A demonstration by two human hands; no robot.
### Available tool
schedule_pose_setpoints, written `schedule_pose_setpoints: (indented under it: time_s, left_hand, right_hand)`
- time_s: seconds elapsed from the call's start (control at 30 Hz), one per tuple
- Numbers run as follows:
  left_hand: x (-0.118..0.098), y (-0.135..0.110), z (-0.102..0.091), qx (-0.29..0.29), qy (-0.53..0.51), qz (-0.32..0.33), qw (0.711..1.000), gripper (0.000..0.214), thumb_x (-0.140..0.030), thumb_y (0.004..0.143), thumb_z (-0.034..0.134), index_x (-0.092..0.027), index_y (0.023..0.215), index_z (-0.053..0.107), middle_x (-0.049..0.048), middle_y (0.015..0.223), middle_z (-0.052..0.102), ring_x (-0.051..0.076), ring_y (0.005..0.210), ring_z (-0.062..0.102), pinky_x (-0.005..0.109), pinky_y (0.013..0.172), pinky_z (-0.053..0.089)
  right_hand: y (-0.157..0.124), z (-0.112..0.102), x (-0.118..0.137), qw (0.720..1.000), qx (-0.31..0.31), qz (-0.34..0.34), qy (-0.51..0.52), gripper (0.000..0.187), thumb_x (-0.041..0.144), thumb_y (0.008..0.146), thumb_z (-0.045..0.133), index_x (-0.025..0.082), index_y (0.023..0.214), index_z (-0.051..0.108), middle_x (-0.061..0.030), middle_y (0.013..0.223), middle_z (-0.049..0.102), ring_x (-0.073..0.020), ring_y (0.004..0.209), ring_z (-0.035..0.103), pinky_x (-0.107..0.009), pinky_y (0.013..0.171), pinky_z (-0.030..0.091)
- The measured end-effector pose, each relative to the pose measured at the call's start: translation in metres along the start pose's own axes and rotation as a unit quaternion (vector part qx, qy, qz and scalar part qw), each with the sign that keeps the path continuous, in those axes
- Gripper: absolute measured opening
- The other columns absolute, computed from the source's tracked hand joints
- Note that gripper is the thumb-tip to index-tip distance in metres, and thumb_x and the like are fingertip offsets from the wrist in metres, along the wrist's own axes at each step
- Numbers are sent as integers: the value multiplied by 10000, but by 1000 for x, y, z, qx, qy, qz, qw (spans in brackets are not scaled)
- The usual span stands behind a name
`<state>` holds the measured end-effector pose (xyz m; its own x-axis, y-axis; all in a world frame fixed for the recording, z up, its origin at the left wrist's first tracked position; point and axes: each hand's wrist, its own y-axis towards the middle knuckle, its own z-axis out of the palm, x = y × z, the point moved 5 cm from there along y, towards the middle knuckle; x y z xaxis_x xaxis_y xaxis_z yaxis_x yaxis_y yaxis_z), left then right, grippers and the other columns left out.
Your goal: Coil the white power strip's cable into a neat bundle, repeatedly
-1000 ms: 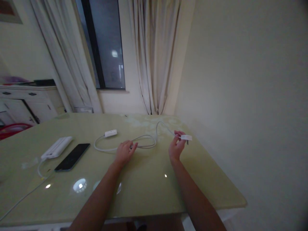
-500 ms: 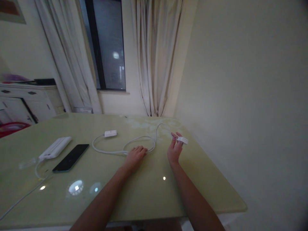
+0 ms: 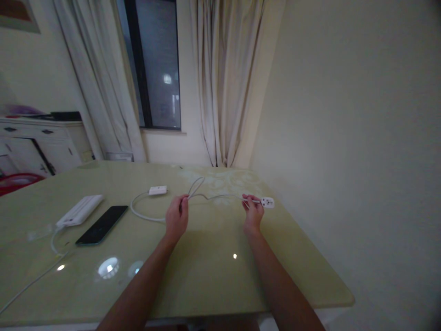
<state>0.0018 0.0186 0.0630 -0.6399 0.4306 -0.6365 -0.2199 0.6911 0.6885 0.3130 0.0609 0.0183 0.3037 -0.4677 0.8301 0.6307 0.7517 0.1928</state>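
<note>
My left hand (image 3: 177, 215) is closed around a white cable (image 3: 220, 196), with a loop of it standing up beyond the thumb. Further right, my right hand (image 3: 253, 212) pinches the same cable just behind its white end piece (image 3: 268, 202), which shows a face with several dark holes, like a small power strip or plug head. Between the hands the cable runs nearly straight. From my left hand it also curves left along the table to a small white block (image 3: 158, 190), which rests on the surface.
A dark phone (image 3: 102, 225) and a white power bank (image 3: 80, 211) with its own white cord (image 3: 34, 281) lie on the left of the glossy table (image 3: 206, 280). A wall borders the table's right side. Curtains and a window are behind, with a white cabinet at far left.
My left hand has moved left and gripped the cable, lifting its coil off the table into a narrow loop. My right hand has turned the white end piece so its holed face shows.
</note>
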Motion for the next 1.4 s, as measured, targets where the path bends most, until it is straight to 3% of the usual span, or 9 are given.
schedule_pose_setpoints:
  time_s: [0.1,0.23,0.4,0.73,0.87,1.0,1.2,1.3,1.4]
  left_hand:
    - [-5,0,-1,28,-11,4,1000,394,-465,1007,431,-183,1109,686,63,913,682,197,836,637,305,780,496]
    - [-8,-4,2,64,6,30,997,378,-520,961,529,-204,1018,730,47,863,687,187,799,644,286,745,478]
    - [-5,-12,10,93,54,39,993,377,-535,972,510,-223,941,720,38,865,721,173,766,658,266,704,454]
    - [-1,-14,15,130,71,-12,989,378,-562,946,528,-236,942,719,26,817,740,187,744,675,271,669,437]
    - [0,-13,27,202,-23,-51,978,378,-572,877,608,-210,892,715,20,758,716,177,676,632,268,622,432]
    - [3,-10,32,249,-129,-88,956,388,-564,782,694,-178,815,717,6,680,656,143,594,540,248,560,392]
    - [15,-2,19,201,-274,-176,924,423,-572,740,764,-159,814,708,-3,634,605,117,586,518,222,552,379]
    - [24,3,12,135,-341,-217,905,430,-557,710,805,-157,824,697,-7,625,613,98,562,524,206,533,391]
    - [35,7,5,47,-441,-265,856,457,-548,664,844,-182,849,643,-43,641,611,80,495,517,197,472,402]
  right_hand:
    - [8,-8,-9,992,-29,91,80,203,251,742,750,208,891,619,-33,880,778,-146,748,728,-258,651,596]
    - [12,-9,-11,983,-2,135,125,149,174,754,742,199,853,634,-34,874,782,-139,737,737,-238,636,618]
    - [5,0,-12,972,31,183,144,108,147,772,707,200,853,658,-46,924,788,-145,824,756,-224,671,621]
    - [-1,3,-11,964,58,192,175,118,186,787,705,213,897,670,-27,991,787,-120,827,748,-218,701,614]
    - [1,3,-11,965,45,186,177,162,197,774,717,225,926,669,-20,1030,780,-123,861,740,-232,731,609]
    - [4,4,-6,980,51,132,143,261,233,726,772,249,957,651,-5,1078,771,-130,932,728,-249,779,585]
    - [6,-1,-4,997,36,62,35,359,306,656,810,240,982,673,-24,1088,765,-161,1025,693,-239,771,523]
    - [4,-2,-8,998,32,57,-3,392,335,643,811,227,992,669,-39,1070,765,-171,1023,689,-237,760,520]
    - [2,-1,-12,998,35,56,-12,440,377,648,817,218,1023,649,-58,1061,766,-176,999,697,-247,759,537]
